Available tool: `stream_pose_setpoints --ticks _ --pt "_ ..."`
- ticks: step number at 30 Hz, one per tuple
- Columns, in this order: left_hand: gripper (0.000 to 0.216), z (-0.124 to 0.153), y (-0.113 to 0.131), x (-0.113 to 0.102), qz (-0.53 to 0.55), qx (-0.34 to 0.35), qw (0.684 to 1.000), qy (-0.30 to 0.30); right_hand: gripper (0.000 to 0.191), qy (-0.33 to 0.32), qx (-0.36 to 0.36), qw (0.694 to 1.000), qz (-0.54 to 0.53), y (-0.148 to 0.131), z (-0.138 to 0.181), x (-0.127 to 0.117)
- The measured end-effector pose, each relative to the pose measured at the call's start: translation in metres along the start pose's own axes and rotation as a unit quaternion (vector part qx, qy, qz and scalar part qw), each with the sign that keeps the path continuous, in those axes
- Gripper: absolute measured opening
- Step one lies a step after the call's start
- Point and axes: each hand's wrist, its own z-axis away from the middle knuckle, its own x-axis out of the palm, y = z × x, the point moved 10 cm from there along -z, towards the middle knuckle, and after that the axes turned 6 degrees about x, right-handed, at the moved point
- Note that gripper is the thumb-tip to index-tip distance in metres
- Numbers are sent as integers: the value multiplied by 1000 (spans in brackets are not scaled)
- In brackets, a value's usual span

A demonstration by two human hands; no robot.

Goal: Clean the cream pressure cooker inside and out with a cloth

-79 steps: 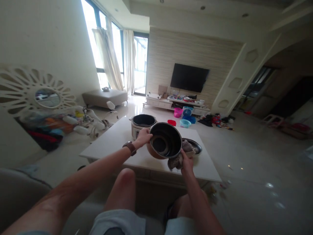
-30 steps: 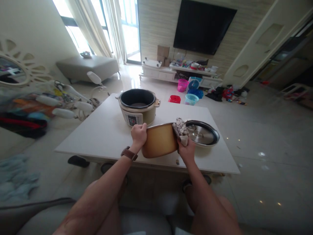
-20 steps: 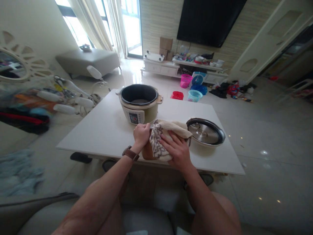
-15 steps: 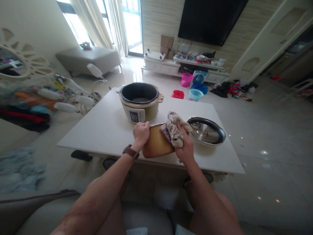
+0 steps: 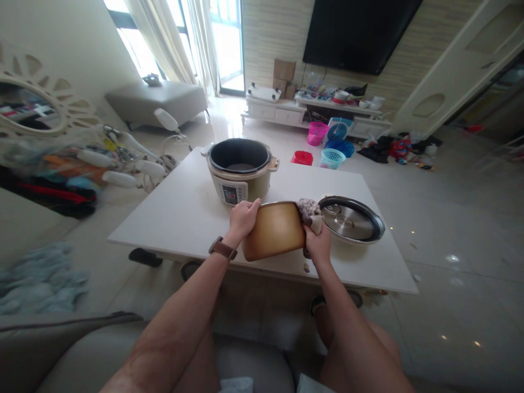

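Inner pot (image 5: 274,232) hanging tilted above tabletop (image 5: 164,218), by near edge; left hand (image 5: 242,219) gripping rim with fingers, right hand (image 5: 319,244) clutching cloth (image 5: 310,209) in fingers at pot's right side. I'm wanting firm left grip, even cloth pressure. Cooker (image 5: 258,188) standing just beyond, lid (image 5: 352,222) lying rightward; more room opening leftward.

On the white rectangular table (image 5: 164,218), the round beige plastic cooker (image 5: 257,185) stands back left, the round steel lid (image 5: 346,222) off right. Before the cooker, between left hand (image 5: 243,219) and right hand (image 5: 319,243), there's the round tan metal pot (image 5: 274,229), a patterned grey fabric cloth (image 5: 309,209) at its right rim.
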Motion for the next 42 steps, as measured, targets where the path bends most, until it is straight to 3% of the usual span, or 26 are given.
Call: stream_pose_setpoints --ticks 11,42 --pt "59 -1 4 1 6 29 1000 -3 47 1 -2 1000 -1 2 5 -5" --pt "56 0 3 3 -3 14 1000 18 48 9 15 1000 1 0 6 -4"
